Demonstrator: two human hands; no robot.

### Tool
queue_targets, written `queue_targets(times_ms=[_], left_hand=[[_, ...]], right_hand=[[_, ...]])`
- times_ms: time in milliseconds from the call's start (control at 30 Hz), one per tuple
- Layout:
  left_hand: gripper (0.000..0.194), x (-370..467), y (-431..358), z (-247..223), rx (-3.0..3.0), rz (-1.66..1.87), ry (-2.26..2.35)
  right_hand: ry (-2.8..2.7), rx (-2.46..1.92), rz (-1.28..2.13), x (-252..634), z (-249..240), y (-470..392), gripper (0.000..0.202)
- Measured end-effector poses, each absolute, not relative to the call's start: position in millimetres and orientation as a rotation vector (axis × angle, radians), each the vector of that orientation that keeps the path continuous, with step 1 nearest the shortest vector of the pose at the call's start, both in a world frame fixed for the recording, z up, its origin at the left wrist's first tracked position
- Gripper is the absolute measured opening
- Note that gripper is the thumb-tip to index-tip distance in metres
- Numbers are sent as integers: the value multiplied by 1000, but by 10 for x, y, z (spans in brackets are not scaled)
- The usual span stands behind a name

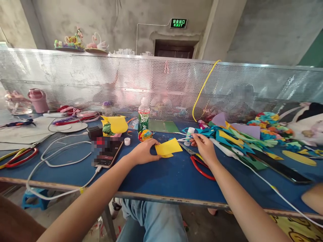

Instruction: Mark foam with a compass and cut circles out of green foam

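My left hand [144,152] pinches a folded piece of yellow paper [170,147] by its left edge, just above the blue table. My right hand [204,147] is closed around a glue stick [190,131] with a white top; thin white strips stick out to its left. Under my right wrist lie scissors with red handles [200,168], their blades pointing away. A small white cap [127,141] rests left of my left hand. Behind that hand sits a multicoloured ball [145,135].
A green-labelled bottle [143,116] stands at the back. Left are a phone [111,153] with a white cable, yellow paper [118,125] and more scissors [21,157]. Coloured paper pieces [230,138], a white glue gun [224,148] and a black phone [284,168] lie right. Another person's arm [314,198] shows.
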State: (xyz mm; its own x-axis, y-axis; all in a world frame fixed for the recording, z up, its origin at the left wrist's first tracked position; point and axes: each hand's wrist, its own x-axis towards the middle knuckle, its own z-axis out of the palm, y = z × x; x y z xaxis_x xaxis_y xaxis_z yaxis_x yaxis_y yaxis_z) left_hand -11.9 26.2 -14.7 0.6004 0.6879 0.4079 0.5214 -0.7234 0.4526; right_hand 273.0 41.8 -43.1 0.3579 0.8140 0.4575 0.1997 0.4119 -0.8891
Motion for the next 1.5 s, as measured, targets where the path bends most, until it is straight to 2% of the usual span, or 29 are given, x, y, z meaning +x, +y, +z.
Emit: queue_targets(times_ms=[133, 733, 900, 1033, 1500], left_hand=[[38, -126, 214, -106, 2479, 892, 991], [43, -76, 311, -172, 2253, 840, 1048], [31, -81, 314, -161, 2199, 833, 1043], [36, -65, 294, -138, 2113, 854, 1017], [18, -129, 310, -3, 1355, 1199, 556]], right_hand=[[-1153, -1110, 534, 2729, -437, 418, 41], [-1113, -1116, 537, 2762, -419, 390, 34], [-1072, -1102, 559, 2737, -386, 364, 32], [-1040, -1096, 598, 2718, -363, 356, 32], [-1006, -1071, 646, 2711, -340, 323, 30]])
